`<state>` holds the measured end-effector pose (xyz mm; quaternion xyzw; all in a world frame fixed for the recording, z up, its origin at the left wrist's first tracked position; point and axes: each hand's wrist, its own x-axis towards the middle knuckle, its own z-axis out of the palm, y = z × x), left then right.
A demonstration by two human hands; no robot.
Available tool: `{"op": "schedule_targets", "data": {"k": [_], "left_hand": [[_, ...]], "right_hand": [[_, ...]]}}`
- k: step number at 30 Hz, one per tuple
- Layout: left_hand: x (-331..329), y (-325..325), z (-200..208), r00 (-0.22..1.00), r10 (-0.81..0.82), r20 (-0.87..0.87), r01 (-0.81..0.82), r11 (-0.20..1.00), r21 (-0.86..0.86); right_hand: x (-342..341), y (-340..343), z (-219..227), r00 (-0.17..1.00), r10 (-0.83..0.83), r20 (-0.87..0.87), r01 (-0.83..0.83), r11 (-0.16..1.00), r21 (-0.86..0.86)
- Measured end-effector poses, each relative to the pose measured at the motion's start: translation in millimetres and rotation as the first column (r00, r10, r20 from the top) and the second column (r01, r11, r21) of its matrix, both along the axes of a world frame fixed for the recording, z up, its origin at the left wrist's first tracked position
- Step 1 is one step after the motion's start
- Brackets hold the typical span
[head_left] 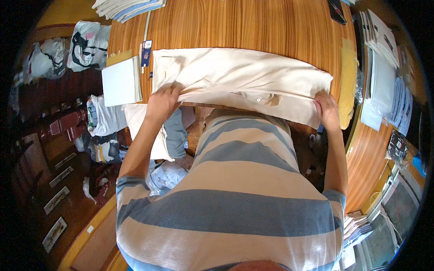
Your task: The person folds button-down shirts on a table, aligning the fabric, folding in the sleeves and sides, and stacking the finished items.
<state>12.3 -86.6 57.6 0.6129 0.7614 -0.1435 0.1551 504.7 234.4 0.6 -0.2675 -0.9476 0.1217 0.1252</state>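
A cream garment (235, 67) lies folded into a wide band along the near edge of the wooden table. Its near layer hangs toward my body, and a small white button shows near the middle. The frame does not make plain what kind of garment it is. At the band's left part, my left hand (163, 103) has its fingers closed on the near fold. My right hand (327, 110) pinches the cloth at the right end, thumb toward the inside. Between the two hands the fold is stretched fairly straight, with creases across the upper layer.
A white pad or box (120, 83) sits left of the garment, beside a dark blue tag (146, 53). Stacked folded cloth (129, 9) is at the far left, a dark phone-like object (337, 11) at the far right. Bagged items (88, 47) lie further left; packed clothes (400, 99) stand right.
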Motion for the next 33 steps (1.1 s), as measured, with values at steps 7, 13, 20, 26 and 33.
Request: {"op": "schedule_targets", "data": {"k": [7, 13, 20, 26, 33], "left_hand": [[100, -96, -7, 0.866, 0.476, 0.152, -0.421, 0.859, -0.291], [95, -22, -17, 0.853, 0.479, 0.208, -0.508, 0.853, 0.122], [72, -12, -48, 0.98, 0.157, 0.122, -0.185, 0.945, 0.269], [66, -18, -6, 0.954, 0.217, 0.208, -0.2, 0.975, -0.102], [19, 57, -43, 0.986, -0.052, 0.156, -0.027, 0.882, 0.47]], "right_hand": [[0, -4, 6, 0.996, -0.016, 0.084, 0.019, 0.999, -0.028], [15, -10, 28, 0.991, 0.029, 0.128, -0.027, 0.999, -0.02], [37, -38, 59, 0.983, 0.113, 0.142, -0.104, 0.992, -0.064], [56, -53, 32, 0.954, 0.11, 0.28, -0.097, 0.993, -0.062], [-36, -37, -15, 0.915, -0.396, 0.08, 0.388, 0.916, 0.097]]}}
